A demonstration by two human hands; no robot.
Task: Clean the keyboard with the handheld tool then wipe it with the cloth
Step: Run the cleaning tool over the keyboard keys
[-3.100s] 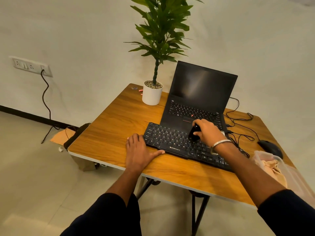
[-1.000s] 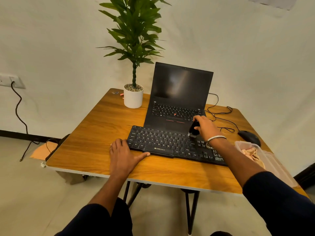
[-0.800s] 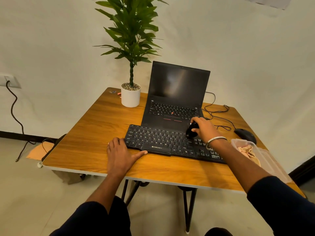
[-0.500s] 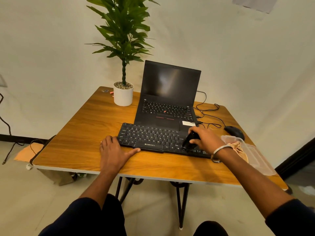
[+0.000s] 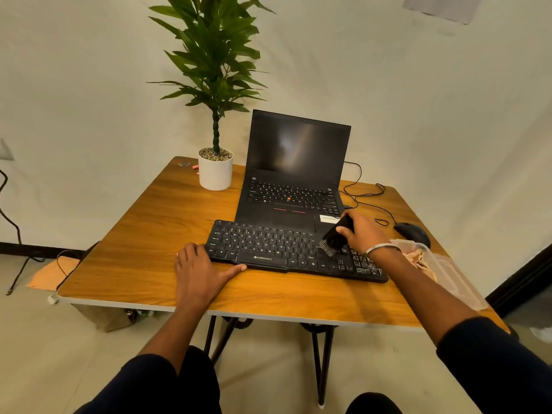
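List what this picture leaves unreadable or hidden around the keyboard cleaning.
- Keys under the right hand and brush: covered, head view.
- Cloth: mostly behind the forearm and the container wall.
- Dust on the keyboard: too small to see.
- Laptop sticker: text too small.

"ZEBRONICS" on the keyboard (image 5: pixel 268 249)

The right hand (image 5: pixel 363 233) has lifted the little black brush (image 5: pixel 334 239) and tipped it, so its bristles now show, pointing down at the keyboard (image 5: pixel 268 249) near the middle right of the frame.
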